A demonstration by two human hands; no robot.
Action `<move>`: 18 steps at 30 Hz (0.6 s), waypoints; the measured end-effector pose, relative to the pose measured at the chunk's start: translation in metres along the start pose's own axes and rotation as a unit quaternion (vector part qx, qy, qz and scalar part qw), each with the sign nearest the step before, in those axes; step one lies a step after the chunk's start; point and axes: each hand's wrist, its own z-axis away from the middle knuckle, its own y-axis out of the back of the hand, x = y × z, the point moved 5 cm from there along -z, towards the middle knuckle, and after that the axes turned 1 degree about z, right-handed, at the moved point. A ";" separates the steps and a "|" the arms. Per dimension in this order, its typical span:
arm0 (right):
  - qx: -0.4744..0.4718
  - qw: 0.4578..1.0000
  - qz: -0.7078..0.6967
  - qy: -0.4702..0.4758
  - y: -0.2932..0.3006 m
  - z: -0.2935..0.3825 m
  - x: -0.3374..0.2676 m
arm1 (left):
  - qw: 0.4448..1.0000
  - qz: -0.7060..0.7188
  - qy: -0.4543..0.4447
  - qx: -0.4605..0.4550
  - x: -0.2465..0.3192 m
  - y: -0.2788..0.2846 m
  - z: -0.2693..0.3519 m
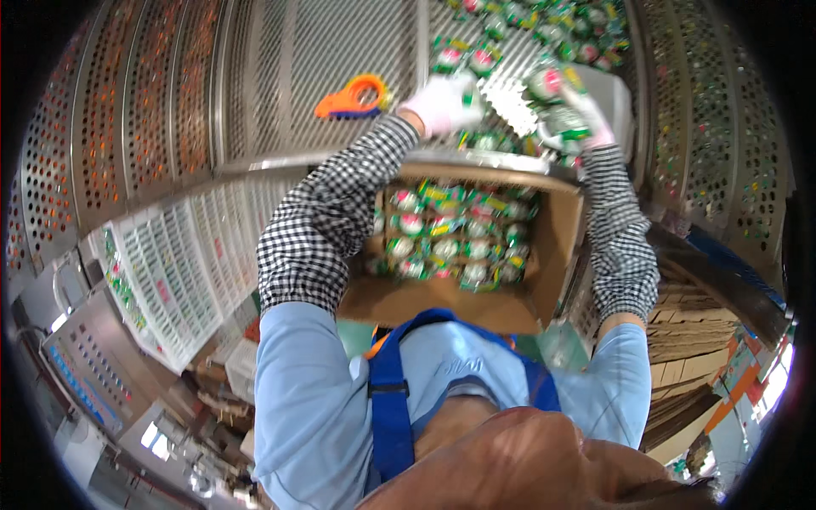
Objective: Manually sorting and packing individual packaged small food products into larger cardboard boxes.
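Note:
My left hand (449,105), in a white glove, is over the ribbed metal tray; a green bit shows at its fingers, but its grip is unclear. Two clear-and-green wrapped round packets (465,58) lie just beyond it. In my gloved right hand (593,118) are wrapped packets (561,121), at least two, with red, yellow and green print. Behind that hand is a pale grey plastic piece (615,92), partly covered. Below the tray's front edge, an open cardboard box (553,236) holds similar packets (446,247) in rows.
An orange tape dispenser (354,97) lies on the tray left of my left hand. More packets (574,32) are heaped at the back right. Perforated metal panels (153,89) flank the tray. A white slatted crate (185,268) stands lower left; stacked flat cardboard (688,331) is at right.

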 end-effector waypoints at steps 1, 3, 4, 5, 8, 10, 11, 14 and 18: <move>-0.035 0.999 -0.017 -0.005 -0.011 0.018 0.000 | 0.996 0.034 -0.001 0.086 0.002 0.022 0.022; -0.091 0.993 -0.051 0.055 -0.034 0.059 0.001 | 0.971 0.170 -0.015 0.166 -0.002 0.053 0.077; -0.135 0.987 -0.065 0.050 -0.046 0.082 0.006 | 0.968 0.218 0.031 0.120 -0.007 0.056 0.109; -0.132 0.988 -0.057 0.063 -0.056 0.098 0.016 | 0.957 0.262 -0.004 0.123 -0.008 0.064 0.138; -0.186 0.981 -0.054 0.019 -0.100 0.127 0.066 | 0.969 0.235 0.040 -0.060 -0.012 0.031 0.212; -0.210 0.973 -0.095 0.001 -0.131 0.138 0.101 | 0.981 0.094 0.122 -0.120 -0.024 -0.009 0.242; -0.224 0.966 -0.115 -0.051 -0.145 0.143 0.120 | 0.963 0.041 0.172 -0.202 -0.032 -0.036 0.250; -0.199 0.969 -0.111 -0.098 -0.168 0.150 0.154 | 0.950 -0.089 0.201 -0.223 -0.050 -0.087 0.264; -0.154 0.979 -0.100 -0.086 -0.173 0.155 0.168 | 0.942 -0.188 0.259 -0.097 -0.070 -0.105 0.270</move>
